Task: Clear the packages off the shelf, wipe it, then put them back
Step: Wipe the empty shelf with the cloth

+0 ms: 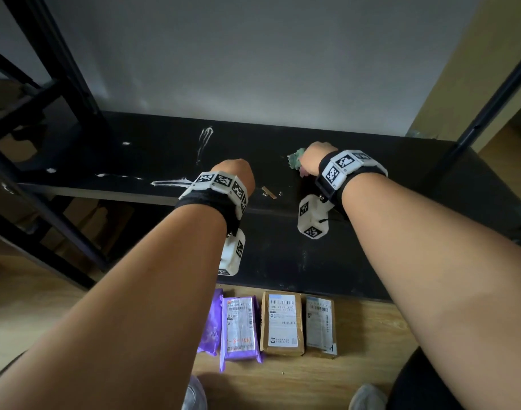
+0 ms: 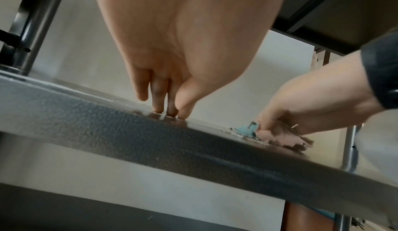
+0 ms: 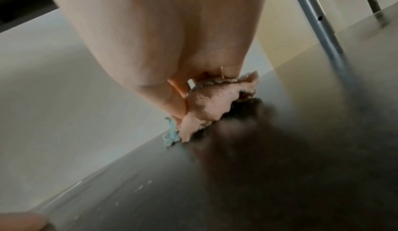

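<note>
Packages (image 1: 269, 327) sit on the wood floor (image 1: 365, 335) in a row just in front of the shelf (image 1: 416, 184), 4 of them: 2 purple bags on the left, 2 brown boxes on the right, labels up, close side by side. Shelf is black w/ white smears (image 1: 170, 182) on its left half & a small tan scrap (image 1: 268, 192) near the front edge, btwn the two hands.

R hand (image 1: 316, 158) is down on the shelf toward the back, fingers bunched round a rag (image 1: 296, 162); the R wrist view shows the rag (image 3: 206, 105) as pink w/ a blue bit, pressed to the dark surface under the hand (image 3: 172, 47).

L hand (image 1: 234, 173) is near the front edge, holding nothing; in the L wrist view its fingertips (image 2: 158, 110) are straight & touch the shelf top, hand (image 2: 172, 55) above them. R hand & rag also show there, off to the right (image 2: 280, 132).

Black frame posts (image 1: 489, 108) rise at both ends; a grey wall (image 1: 253, 54) is behind.
</note>
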